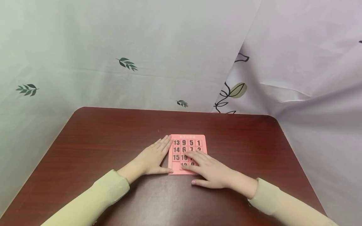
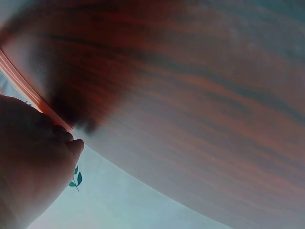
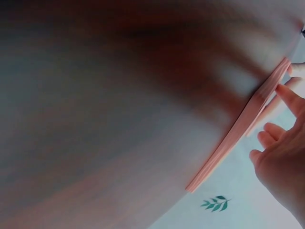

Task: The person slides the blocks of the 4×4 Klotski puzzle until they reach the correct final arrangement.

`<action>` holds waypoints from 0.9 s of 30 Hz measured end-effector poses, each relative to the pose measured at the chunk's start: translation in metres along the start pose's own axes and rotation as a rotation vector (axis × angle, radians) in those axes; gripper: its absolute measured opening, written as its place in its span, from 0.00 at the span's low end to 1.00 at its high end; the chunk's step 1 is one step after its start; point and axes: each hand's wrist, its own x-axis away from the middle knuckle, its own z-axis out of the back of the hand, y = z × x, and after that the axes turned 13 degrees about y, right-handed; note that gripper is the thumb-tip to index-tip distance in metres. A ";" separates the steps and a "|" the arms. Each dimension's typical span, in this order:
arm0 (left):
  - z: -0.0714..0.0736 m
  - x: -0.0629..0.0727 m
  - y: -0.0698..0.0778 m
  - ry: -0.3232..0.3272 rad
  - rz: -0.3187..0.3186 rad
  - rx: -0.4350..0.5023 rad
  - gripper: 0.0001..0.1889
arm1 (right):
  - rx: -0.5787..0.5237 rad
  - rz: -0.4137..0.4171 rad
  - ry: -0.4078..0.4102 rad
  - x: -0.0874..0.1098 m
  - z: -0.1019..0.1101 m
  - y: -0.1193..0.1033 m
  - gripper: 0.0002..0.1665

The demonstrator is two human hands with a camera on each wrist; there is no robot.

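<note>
A pink number sliding puzzle (image 1: 186,172) lies flat on the table, its black-numbered tiles facing up. The top row reads 13, 9, 5, 1. A gap without a tile shows at its lower left corner. Along the puzzle's left edge rests my left hand (image 1: 154,158), fingers extended and thumb by the near left corner. My right hand (image 1: 212,169) reaches over the lower right of the puzzle, its fingertips on or just over the tiles, covering several numbers. The right wrist view shows the puzzle's thin pink side (image 3: 238,129) beside the right hand (image 3: 286,167).
The dark red-brown wooden table (image 1: 127,125) has rounded far corners. Pale curtains (image 1: 169,47) with leaf prints hang behind it and along its sides. Both wrist views show mostly blurred tabletop.
</note>
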 end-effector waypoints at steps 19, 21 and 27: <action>-0.001 -0.001 -0.002 0.007 0.003 -0.011 0.67 | 0.019 0.027 0.002 -0.003 0.004 0.008 0.32; -0.001 -0.001 -0.001 0.005 0.003 -0.009 0.67 | 0.021 0.026 -0.014 -0.005 0.001 0.008 0.33; -0.001 -0.001 -0.001 0.000 0.001 -0.003 0.66 | 0.015 0.038 -0.033 -0.018 -0.006 0.004 0.33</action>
